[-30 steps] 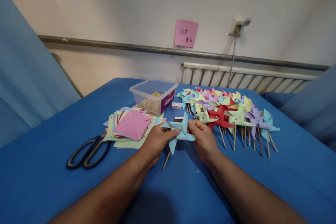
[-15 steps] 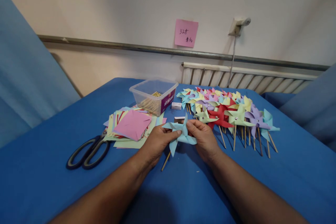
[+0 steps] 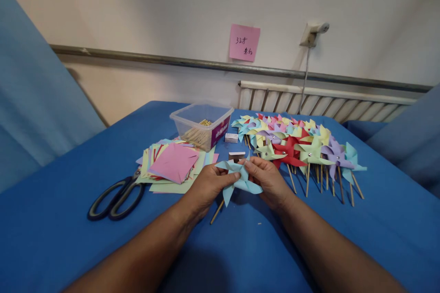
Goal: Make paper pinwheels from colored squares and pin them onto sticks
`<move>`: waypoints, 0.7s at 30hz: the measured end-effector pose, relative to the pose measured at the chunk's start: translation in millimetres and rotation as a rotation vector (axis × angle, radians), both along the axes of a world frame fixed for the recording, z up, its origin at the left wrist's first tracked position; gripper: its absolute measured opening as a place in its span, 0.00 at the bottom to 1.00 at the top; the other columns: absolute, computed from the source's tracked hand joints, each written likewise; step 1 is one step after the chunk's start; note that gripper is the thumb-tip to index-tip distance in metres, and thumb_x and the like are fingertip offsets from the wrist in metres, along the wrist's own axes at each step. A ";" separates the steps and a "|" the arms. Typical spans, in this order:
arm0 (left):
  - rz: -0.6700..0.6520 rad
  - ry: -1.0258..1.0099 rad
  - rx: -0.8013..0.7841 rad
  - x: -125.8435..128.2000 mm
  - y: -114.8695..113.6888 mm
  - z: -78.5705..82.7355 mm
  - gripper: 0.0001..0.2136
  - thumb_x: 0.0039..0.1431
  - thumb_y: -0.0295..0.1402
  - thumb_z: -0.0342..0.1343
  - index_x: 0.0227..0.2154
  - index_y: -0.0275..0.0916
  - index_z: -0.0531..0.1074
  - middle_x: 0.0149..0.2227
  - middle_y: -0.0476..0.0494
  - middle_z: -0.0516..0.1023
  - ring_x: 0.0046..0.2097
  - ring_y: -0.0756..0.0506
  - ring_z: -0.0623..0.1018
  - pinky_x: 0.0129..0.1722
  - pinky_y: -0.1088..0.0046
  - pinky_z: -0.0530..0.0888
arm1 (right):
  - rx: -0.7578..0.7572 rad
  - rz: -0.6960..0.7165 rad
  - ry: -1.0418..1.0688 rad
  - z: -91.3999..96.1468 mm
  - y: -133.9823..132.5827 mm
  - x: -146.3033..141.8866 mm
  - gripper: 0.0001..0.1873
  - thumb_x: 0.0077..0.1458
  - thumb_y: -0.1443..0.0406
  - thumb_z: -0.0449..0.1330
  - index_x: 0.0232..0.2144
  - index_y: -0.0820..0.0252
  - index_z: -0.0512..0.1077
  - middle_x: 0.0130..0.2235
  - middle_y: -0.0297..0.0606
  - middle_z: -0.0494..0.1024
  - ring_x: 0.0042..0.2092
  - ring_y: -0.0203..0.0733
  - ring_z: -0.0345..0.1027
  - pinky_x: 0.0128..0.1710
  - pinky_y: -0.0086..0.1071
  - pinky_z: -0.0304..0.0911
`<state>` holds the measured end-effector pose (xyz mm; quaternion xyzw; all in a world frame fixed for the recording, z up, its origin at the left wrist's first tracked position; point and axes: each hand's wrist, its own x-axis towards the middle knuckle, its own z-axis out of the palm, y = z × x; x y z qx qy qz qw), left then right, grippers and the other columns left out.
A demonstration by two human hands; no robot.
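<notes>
A light blue paper pinwheel (image 3: 245,185) is between my two hands, low over the table. My left hand (image 3: 209,187) is closed on it, the thumb pressing near its centre. The fingers of my right hand (image 3: 267,178) pinch an upper blade on the other side. A thin wooden stick (image 3: 217,213) slants down to the left below the pinwheel; its upper end is hidden by paper and hand. Just behind my fingers lies a small open box (image 3: 236,155), partly covered, its contents not clear.
Black-handled scissors (image 3: 117,197) lie left of a stack of coloured paper squares (image 3: 175,163). Behind stands a clear plastic tub (image 3: 195,121) of wooden sticks, with a small white box (image 3: 231,138) beside it. Many pinwheels (image 3: 309,153) on sticks lie at right on the blue tablecloth (image 3: 388,238).
The pinwheel has turned slightly and shifted a little to the right. My right fingers have folded its upper blade inward toward the centre.
</notes>
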<state>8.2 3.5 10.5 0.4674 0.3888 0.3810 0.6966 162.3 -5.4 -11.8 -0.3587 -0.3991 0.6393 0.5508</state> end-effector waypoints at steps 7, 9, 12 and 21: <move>-0.017 -0.013 -0.004 -0.6 -0.6 -1.4 0.13 0.46 0.32 0.64 0.37 0.34 0.78 0.29 0.43 0.80 0.30 0.49 0.76 0.35 0.73 0.70 | -0.014 -0.032 0.025 -1.0 -0.4 -3.2 0.15 0.45 0.56 0.66 0.23 0.61 0.69 0.18 0.27 0.66 0.19 0.28 0.52 0.19 0.24 0.46; -0.017 -0.022 -0.008 -0.7 -1.0 -0.8 0.12 0.46 0.31 0.64 0.36 0.34 0.78 0.30 0.42 0.80 0.31 0.48 0.76 0.35 0.73 0.70 | -0.006 -0.044 0.039 -1.2 -0.1 -3.9 0.16 0.44 0.57 0.67 0.21 0.61 0.67 0.17 0.26 0.65 0.18 0.27 0.51 0.18 0.23 0.45; -0.018 -0.024 -0.016 -0.6 -1.2 -0.2 0.12 0.46 0.31 0.64 0.36 0.35 0.77 0.30 0.43 0.80 0.31 0.49 0.77 0.35 0.74 0.70 | 0.000 -0.066 0.047 -2.2 0.7 -4.6 0.17 0.44 0.57 0.67 0.20 0.61 0.65 0.15 0.25 0.64 0.17 0.26 0.50 0.17 0.23 0.43; 0.037 -0.065 -0.024 -2.6 1.9 -1.5 0.12 0.47 0.31 0.64 0.37 0.35 0.77 0.32 0.43 0.80 0.33 0.48 0.77 0.38 0.72 0.70 | 0.039 0.016 0.132 -6.4 2.9 -4.8 0.13 0.42 0.60 0.69 0.29 0.61 0.73 0.27 0.32 0.75 0.27 0.31 0.66 0.30 0.25 0.59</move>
